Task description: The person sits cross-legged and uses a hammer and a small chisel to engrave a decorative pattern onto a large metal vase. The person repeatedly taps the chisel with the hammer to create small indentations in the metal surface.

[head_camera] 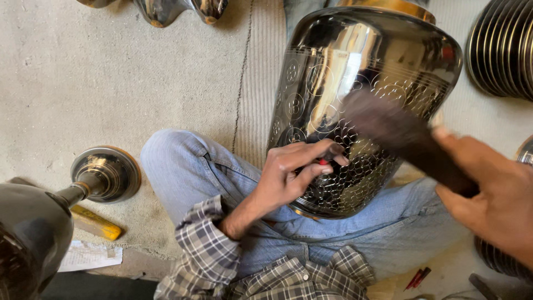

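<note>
A large shiny dark metal vase [355, 72] with engraved circles and a hammered dot pattern lies tilted across my lap. My left hand [291, 175] pinches a small tool with a red tip [323, 161] against the vase's patterned lower wall. My right hand [491, 191] grips a dark wooden hammer [397, 130], motion-blurred, its head over the vase's side just right of the small tool. I wear blue jeans and a plaid shirt.
On the concrete floor to the left stands a metal goblet-shaped piece with a round base [105, 173], beside a yellow tool [97, 222] and a paper sheet [89, 256]. Stacked ribbed metal plates [502, 47] sit at the upper right. Red pencils [417, 278] lie near my knee.
</note>
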### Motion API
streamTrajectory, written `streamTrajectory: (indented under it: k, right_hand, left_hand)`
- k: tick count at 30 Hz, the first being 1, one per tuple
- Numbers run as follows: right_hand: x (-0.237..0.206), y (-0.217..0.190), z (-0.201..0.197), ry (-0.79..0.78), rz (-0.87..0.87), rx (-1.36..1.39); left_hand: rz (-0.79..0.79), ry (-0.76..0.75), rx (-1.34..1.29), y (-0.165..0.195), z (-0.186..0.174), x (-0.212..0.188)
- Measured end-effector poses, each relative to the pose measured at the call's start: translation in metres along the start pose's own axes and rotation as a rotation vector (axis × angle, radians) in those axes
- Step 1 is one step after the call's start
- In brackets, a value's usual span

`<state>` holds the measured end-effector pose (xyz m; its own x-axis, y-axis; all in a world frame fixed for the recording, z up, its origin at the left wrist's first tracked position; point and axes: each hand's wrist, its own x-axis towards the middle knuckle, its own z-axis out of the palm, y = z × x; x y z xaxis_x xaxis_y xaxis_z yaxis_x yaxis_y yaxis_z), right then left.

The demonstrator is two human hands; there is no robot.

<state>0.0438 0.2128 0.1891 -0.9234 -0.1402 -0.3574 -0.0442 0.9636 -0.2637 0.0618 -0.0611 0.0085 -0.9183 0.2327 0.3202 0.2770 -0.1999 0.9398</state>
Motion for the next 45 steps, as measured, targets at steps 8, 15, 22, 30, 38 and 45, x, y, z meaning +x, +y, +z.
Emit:
streamTrajectory:
  k: [8,15,22,30,38,45]
  right_hand:
    - [0.046,-0.019,-0.029,-0.182,-0.247,-0.087]
    - [0.077,-0.048,-0.039,-0.155,-0.496,-0.057]
    - [0.094,-0.094,-0.051,-0.426,-0.407,-0.803]
    - [0.096,-0.108,-0.054,-0.386,-0.502,-0.895]
    - [0.095,-0.121,-0.069,-0.081,-0.625,-0.060]
    - [0.099,-0.099,-0.056,-0.509,-0.410,-0.937]
  left_hand:
    - [-0.173,0.296,-0.153,0.013,0.020,-0.011]
    - [-0.360,0.440,-0.176,0.022,0.028,-0.018]
    - [-0.366,0.465,-0.128,0.019,0.029,-0.021]
    - [-0.323,0.744,-0.488,0.005,0.049,-0.026]
    - [-0.183,0.745,-0.430,-0.007,0.057,-0.036]
    - [-0.162,0.580,-0.324,-0.011,0.050,-0.036]
